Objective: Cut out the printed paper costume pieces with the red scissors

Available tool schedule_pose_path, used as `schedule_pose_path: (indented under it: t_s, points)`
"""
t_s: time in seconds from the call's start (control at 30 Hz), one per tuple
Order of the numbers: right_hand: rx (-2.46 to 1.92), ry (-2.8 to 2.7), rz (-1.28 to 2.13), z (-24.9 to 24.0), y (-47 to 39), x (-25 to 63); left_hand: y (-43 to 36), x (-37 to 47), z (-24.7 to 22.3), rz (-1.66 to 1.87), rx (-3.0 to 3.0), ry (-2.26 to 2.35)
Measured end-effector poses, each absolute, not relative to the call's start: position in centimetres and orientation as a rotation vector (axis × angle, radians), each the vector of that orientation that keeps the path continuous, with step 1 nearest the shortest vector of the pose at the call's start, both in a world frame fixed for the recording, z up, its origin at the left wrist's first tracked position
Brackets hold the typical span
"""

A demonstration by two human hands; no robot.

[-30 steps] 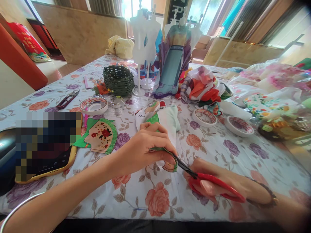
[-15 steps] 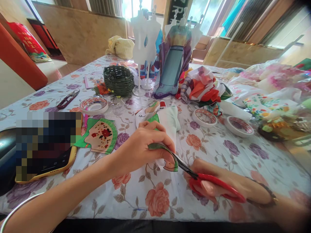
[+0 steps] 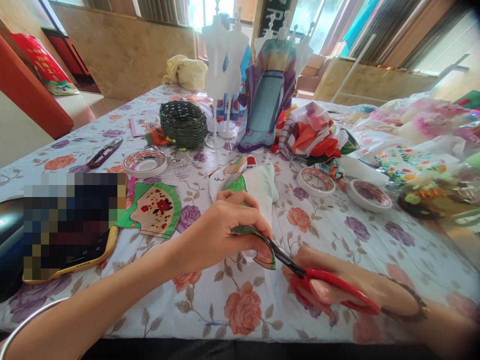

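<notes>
My left hand [image 3: 234, 225] pinches a piece of printed fabric [image 3: 267, 260] with a green edge, near the middle of the table. Part of that piece is hidden behind my fingers. In my right hand [image 3: 318, 275] is a pair of red-handled scissors [image 3: 345, 287]. The dark blades point up and left and meet the fabric's edge close to my left fingertips. Beyond my left hand lies white and green fabric [image 3: 258, 185]. To the left, a cut green fabric piece with a red floral pattern [image 3: 159, 207] rests flat on the cloth.
A phone in a yellow case [image 3: 108, 247] lies at the left, with thread snips [image 3: 105, 153] behind it. Tape rolls [image 3: 316, 182] sit on both sides. Farther back stand a dark woven basket [image 3: 183, 125], white dress forms [image 3: 225, 60] and a fabric heap [image 3: 315, 132]. Plastic bags [image 3: 420, 145] crowd the right.
My left hand has shifted very slightly right, and the fabric's lower edge sits a little lower. The scissors stay at nearly the same place.
</notes>
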State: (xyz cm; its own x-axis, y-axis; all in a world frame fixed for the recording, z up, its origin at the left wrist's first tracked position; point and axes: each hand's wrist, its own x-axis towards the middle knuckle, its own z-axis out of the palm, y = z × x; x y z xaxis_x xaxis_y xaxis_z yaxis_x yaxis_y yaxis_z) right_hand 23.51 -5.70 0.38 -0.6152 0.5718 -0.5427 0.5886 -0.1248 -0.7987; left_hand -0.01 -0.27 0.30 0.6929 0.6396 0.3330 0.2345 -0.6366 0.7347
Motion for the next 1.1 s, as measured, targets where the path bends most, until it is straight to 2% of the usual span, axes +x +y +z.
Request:
schedule_pose_path:
  t_s: [0.5, 1.1]
  points:
    - [1.454, 2.165, -1.766, 1.08, -5.63, 22.92, -0.29, -0.12, 0.69, 0.751, 2.211, 0.672]
    - [1.381, 2.170, -1.784, 0.84, -5.68, 22.91, -0.24, -0.07, 0.61, 0.741, 2.219, 0.672]
